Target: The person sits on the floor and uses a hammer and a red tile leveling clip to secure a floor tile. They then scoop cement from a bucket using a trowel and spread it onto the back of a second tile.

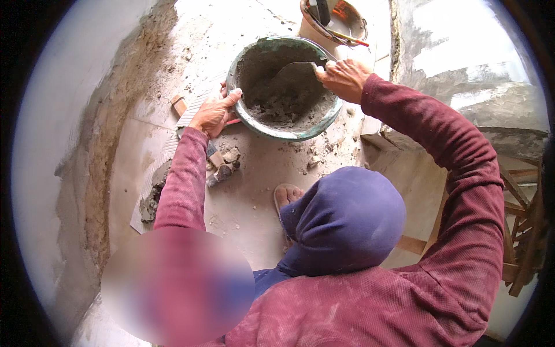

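The dusty floor [243, 202] carried a green mortar basin [281, 134], a bucket [312, 29], rubble chunks [224, 165] and a ridged tile [191, 110].

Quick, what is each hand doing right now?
Left hand: closed on the rim of the basin of mortar.
Right hand: closed on the handle of a trowel inside the basin.

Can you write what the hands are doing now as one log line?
left hand: grips basin rim | right hand: holds trowel in mortar
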